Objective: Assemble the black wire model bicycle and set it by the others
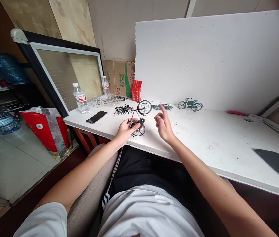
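Observation:
My left hand (126, 128) grips a small black model bicycle (139, 118) at its rear part, near the front edge of the white table (203, 138). The model's front wheel points up and away from me. My right hand (163, 124) hovers just right of the model, index finger raised and the other fingers loosely curled, holding nothing that I can see.
On the table lie a black phone (96, 117), two water bottles (81, 98), loose bicycle parts (123, 109), a red box (136, 90), two green model bicycles (190, 104) and a dark tablet (277, 163). A white foam board (215, 56) stands behind. A red bag (47, 130) sits at the left.

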Available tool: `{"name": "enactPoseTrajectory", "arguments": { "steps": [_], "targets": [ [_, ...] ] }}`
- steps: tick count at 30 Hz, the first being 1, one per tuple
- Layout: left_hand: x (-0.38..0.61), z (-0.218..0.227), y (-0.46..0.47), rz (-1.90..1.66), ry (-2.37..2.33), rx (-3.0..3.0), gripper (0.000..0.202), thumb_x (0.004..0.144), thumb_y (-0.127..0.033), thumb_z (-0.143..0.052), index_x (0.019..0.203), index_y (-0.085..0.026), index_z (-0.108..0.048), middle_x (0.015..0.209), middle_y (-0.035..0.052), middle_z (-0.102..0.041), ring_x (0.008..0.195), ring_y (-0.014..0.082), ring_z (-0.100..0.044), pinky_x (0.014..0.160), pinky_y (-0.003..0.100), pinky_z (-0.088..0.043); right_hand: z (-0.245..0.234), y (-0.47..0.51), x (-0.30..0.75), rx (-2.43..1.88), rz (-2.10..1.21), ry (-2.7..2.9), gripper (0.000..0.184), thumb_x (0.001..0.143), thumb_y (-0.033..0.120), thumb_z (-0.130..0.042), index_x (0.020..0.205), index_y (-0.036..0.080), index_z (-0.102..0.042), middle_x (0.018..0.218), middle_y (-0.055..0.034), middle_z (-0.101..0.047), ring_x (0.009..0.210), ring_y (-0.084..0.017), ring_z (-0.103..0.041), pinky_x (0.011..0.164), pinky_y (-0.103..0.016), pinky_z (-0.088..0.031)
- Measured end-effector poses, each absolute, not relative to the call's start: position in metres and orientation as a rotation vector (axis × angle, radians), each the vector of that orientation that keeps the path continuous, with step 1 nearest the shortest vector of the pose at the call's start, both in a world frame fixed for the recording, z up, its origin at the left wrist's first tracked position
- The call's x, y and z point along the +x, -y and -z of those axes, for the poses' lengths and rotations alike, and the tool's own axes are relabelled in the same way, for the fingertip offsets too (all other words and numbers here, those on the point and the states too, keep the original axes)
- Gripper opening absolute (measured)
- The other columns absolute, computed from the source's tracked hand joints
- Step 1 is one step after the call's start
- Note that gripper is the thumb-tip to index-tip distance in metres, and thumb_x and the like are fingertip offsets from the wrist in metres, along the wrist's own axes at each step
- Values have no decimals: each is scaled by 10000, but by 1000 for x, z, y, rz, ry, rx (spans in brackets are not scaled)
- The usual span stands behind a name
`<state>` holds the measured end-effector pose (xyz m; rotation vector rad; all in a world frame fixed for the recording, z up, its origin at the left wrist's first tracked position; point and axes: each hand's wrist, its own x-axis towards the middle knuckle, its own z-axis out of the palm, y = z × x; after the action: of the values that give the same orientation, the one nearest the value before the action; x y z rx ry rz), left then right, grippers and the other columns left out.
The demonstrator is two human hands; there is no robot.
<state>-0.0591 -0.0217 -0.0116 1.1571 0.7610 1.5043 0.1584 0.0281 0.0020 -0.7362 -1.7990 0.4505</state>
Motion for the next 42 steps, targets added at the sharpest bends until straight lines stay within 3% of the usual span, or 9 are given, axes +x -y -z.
{"name": "enactPoseTrajectory", "arguments": {
  "steps": [3, 5, 8, 11, 15, 21, 26, 33, 42],
  "targets": [
    [-59, 7, 24, -1513, -754, 1127, 542, 753, -422, -950, 1134, -177, -654, 1049, 84, -770, 1021, 258, -770, 1036, 430, -543, -21, -23, 163, -674, -593, 1794, 738, 1076, 423, -402, 1717, 238, -87, 861, -11, -572, 739, -206, -496, 676, -330, -482],
    [-58, 4, 26, -1511, -745, 1102, 538, 773, -454, -933, 1140, -176, -655, 1023, 84, -776, 1011, 264, -776, 1019, 434, -551, -36, -15, 166, -638, -733, 1779, 662, 1069, 407, -407, 1680, 253, -206, 863, -14, -590, 702, -197, -481, 609, -315, -455],
    [-55, 0, 30, -1483, -720, 1039, 513, 792, -456, -919, 1135, -175, -661, 1005, 90, -788, 1020, 279, -782, 1026, 457, -555, -56, -5, 171, -618, -913, 1785, 430, 1073, 421, -415, 1457, 248, -504, 817, -13, -604, 645, -183, -479, 544, -308, -432],
    [-52, -4, 34, -1440, -703, 980, 480, 784, -419, -931, 1110, -160, -692, 1048, 110, -801, 1053, 285, -775, 1057, 465, -550, -66, 0, 174, -568, -938, 1859, 343, 1062, 500, -537, 1282, 244, -595, 885, -34, -685, 765, -190, -623, 677, -335, -538],
    [-48, -7, 40, -1391, -717, 930, 448, 789, -401, -931, 1093, -146, -724, 1082, 121, -807, 1070, 280, -769, 1073, 453, -548, -67, 2, 174, -480, -930, 1846, 341, 1036, 586, -618, 1149, 269, -563, 1000, -60, -778, 1052, -232, -747, 964, -431, -578],
    [-43, -7, 45, -1330, -714, 955, 451, 811, -441, -916, 1071, -130, -720, 1046, 126, -807, 1031, 273, -776, 1046, 441, -557, -65, 9, 165, -436, -835, 1747, 377, 906, 583, -803, 989, 247, -652, 1086, -87, -785, 1087, -268, -777, 993, -482, -625],
    [-40, -6, 48, -1306, -729, 943, 442, 781, -379, -944, 1065, -135, -710, 1018, 122, -806, 1006, 273, -783, 1009, 434, -568, -62, 12, 162, -512, -803, 1630, 407, 877, 601, -821, 1021, 239, -702, 884, -52, -775, 858, -245, -800, 773, -421, -702],
    [-38, -4, 50, -1320, -741, 995, 439, 777, -368, -934, 1079, -152, -700, 1024, 99, -796, 975, 273, -790, 951, 412, -579, -56, 15, 162, -553, -793, 1797, 377, 975, 608, -700, 1116, 259, -665, 929, -51, -792, 845, -217, -804, 761, -369, -691],
    [-40, -10, 53, -1437, -714, 1151, 339, 800, -392, -872, 985, -156, -716, 959, 87, -785, 947, 283, -787, 907, 382, -569, -59, 19, 162, -574, -788, 1777, 418, 982, 662, -653, 1114, 273, -576, 857, -29, -764, 746, -205, -790, 677, -335, -655]
  ]
}}
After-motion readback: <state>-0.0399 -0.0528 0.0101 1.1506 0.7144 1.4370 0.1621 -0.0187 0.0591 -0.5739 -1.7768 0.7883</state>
